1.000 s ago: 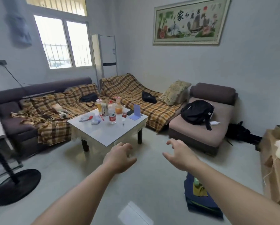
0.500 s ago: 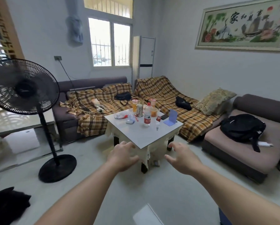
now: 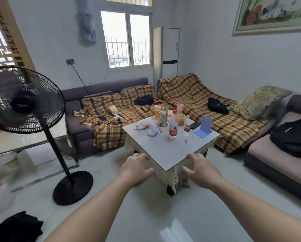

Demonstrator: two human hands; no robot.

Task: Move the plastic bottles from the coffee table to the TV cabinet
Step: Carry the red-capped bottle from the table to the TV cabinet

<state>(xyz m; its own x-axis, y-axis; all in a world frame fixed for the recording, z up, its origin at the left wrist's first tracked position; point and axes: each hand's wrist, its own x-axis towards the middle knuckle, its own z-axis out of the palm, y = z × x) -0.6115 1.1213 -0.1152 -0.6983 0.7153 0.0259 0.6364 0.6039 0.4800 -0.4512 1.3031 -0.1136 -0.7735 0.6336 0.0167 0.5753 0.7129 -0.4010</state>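
A clear plastic bottle with a red label stands upright near the middle of the white coffee table. A second bottle with a red cap stands behind it, partly hidden by a yellow bowl. Two lidded drink cups, one at the left and one at the right, and a tall tin stand at the table's far side. My left hand and my right hand hover in front of the table's near corner, both empty with fingers apart. The TV cabinet is out of view.
A black standing fan rises at the left, its round base on the floor. Plaid-covered sofas wrap the table's far sides. A black backpack lies on the right sofa. A blue stand, a phone and small items share the tabletop.
The view has swung left and closer to the coffee table; the fan has come into view. Both hands stay stretched forward and empty, now just before the table's near corner.
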